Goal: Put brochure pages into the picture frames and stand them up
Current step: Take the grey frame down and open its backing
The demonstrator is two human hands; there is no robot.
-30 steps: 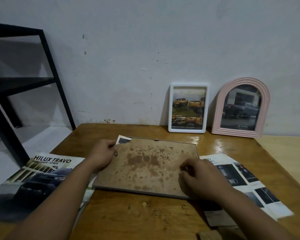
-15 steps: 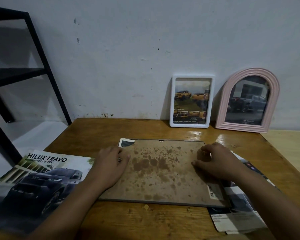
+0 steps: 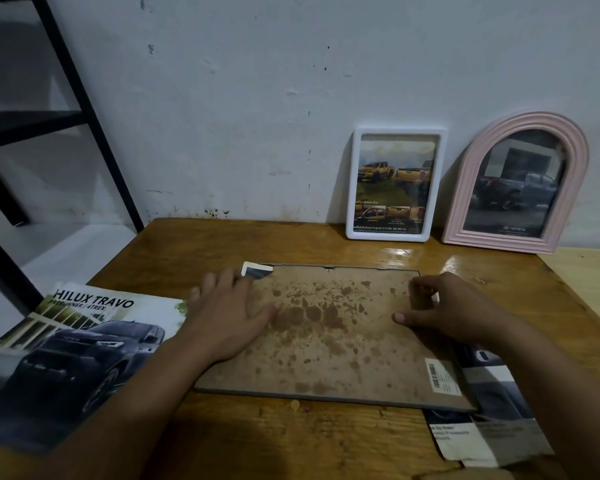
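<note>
Setting: wooden table (image 3: 222,441) set against a pale scuffed wall; a black shelf frame (image 3: 94,126) stands at the left.
Left hand: left hand (image 3: 227,320) lies flat, fingers straight, on the left part of the stained backing board (image 3: 329,337); half a second ago its fingers were bunched at that edge.
Right hand: right hand (image 3: 444,311) has its fingers curled at the board's right edge near the top, thumb stretched flat on the board; whether they pinch a tab cannot be told. It has slid up that edge over the last second.
Task's thing: the large frame lies face down mid-table, a corner of a brochure page (image 3: 255,271) poking out top left.
Meaning: likely seating and fastening the back, not yet stood up.
Around: brochure cover (image 3: 84,344) at left, loose pages (image 3: 492,434) under the right corner.
Done: white frame (image 3: 395,183) and pink arched frame (image 3: 516,183) lean filled against the wall.
</note>
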